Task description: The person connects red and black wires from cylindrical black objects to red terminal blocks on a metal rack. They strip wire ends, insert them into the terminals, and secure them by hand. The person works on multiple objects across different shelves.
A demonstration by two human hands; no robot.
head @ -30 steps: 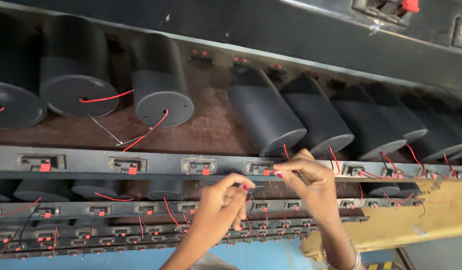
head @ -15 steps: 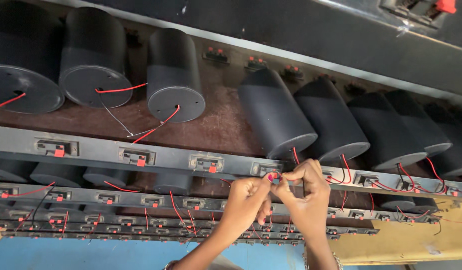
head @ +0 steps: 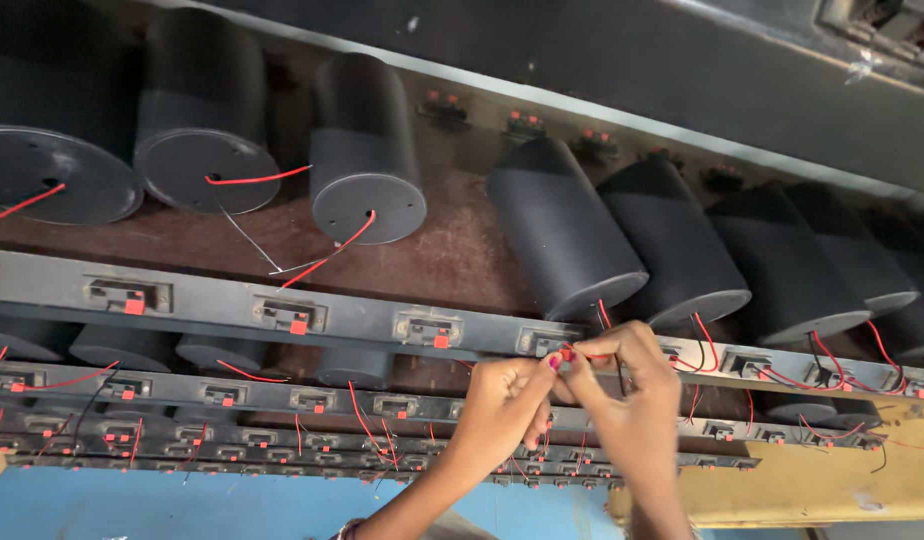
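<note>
My left hand (head: 502,408) and my right hand (head: 632,395) meet at a clip terminal (head: 548,343) on the grey metal rail (head: 362,318), fingertips pinched on thin red and black wires (head: 604,352). The wires come from the black cylinder (head: 560,232) lying just behind the rail. The terminal's red lever is partly hidden by my fingers.
Several black cylinders lie in a row on the brown shelf (head: 452,250), some trailing a red wire (head: 334,252). Lower rails (head: 282,400) carry more red-tabbed terminals and wires. A yellow beam (head: 832,480) is at lower right, a blue surface (head: 182,505) below.
The view has shifted so the shelf and cylinders sit slightly lower and to the right in frame. Both hands stay pinched together at the same terminal, fingers working the wires.
</note>
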